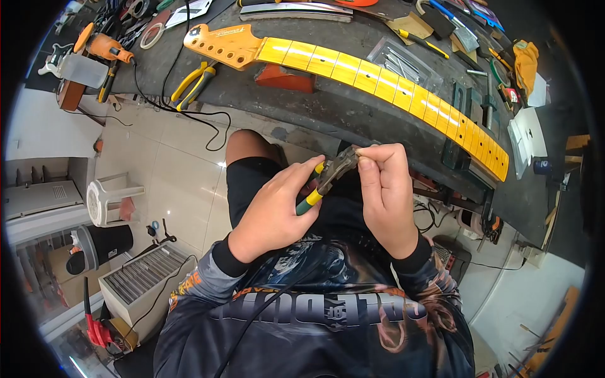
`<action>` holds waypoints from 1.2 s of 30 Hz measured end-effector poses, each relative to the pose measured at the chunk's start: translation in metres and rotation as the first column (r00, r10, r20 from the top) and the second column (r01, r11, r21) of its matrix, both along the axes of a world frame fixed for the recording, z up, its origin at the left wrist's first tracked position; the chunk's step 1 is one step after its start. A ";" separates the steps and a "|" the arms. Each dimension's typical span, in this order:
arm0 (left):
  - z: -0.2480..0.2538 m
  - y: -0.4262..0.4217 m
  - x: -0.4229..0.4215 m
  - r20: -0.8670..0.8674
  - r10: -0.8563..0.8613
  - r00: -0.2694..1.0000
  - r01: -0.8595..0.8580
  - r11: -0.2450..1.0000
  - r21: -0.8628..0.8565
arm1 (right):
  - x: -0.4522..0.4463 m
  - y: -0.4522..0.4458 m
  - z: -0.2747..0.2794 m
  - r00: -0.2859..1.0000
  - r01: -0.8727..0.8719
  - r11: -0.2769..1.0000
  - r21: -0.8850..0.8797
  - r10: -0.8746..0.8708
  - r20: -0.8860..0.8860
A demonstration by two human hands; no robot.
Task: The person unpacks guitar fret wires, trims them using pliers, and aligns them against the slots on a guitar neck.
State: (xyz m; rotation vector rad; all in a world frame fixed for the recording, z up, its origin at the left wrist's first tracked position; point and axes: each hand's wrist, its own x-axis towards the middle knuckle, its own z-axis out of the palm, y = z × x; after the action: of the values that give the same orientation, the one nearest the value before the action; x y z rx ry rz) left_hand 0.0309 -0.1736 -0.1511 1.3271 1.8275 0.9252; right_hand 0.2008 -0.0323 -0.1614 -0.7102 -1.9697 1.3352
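Dark bench [340,104] ahead | left hand [274,205] slanted forward, fingers curled round pliers [338,170] | right hand [387,198] by the pliers' tip, thumb and finger pinched, can't tell on what

Worn at head, single, wide, round-edged; facing steeply down, close above left hand [275,205] and right hand [387,195], toward counter [239,91]
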 end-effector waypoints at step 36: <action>-0.008 0.002 0.004 -0.033 0.033 0.999 -0.033 0.999 0.016 | 0.003 0.006 -0.009 1.000 0.009 0.999 -0.046 -0.009 0.007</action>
State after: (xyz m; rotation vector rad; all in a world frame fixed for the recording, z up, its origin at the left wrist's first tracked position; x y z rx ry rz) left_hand 0.0346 -0.1714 -0.1592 1.3331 1.8762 0.9418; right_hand 0.2033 -0.0265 -0.1706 -0.7451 -1.9442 1.3778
